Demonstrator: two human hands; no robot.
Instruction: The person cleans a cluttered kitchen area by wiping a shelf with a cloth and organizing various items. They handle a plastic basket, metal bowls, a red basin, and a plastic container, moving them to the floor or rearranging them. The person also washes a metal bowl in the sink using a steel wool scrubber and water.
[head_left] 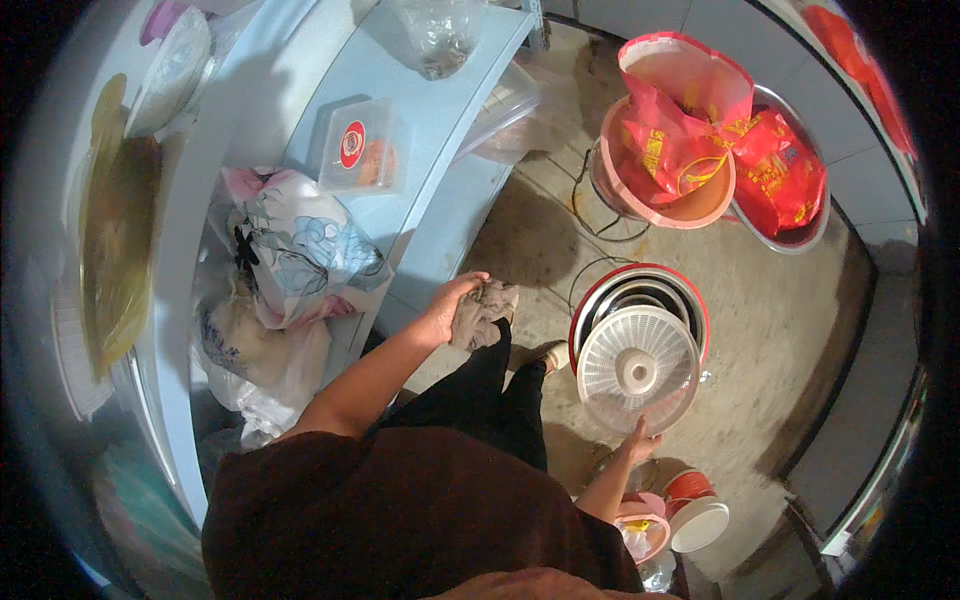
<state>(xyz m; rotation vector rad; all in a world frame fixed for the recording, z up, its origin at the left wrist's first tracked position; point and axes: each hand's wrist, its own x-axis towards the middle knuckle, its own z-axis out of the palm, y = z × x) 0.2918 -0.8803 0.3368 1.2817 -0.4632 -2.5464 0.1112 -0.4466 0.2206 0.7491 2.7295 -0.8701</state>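
Observation:
A crumpled grey-brown cloth (484,313) is held in my left hand (447,311), beside the blue shelf and above my dark trousers. My right hand (639,443) grips the near rim of a round white plastic strainer lid (612,370) with a slotted face and a raised ring at its centre. Beneath and beyond that strainer lies a stack of round basins (702,312), the outermost with a red rim. The strainer covers part of the stack, so I cannot tell whether it rests on it.
Light-blue shelves (440,170) on the left carry a clear plastic box (358,150) and a flower-patterned bag (310,245). A pink basin (680,215) with red bags stands far right, next to a metal basin (790,243). A red-and-white bucket (700,525) stands near my right forearm.

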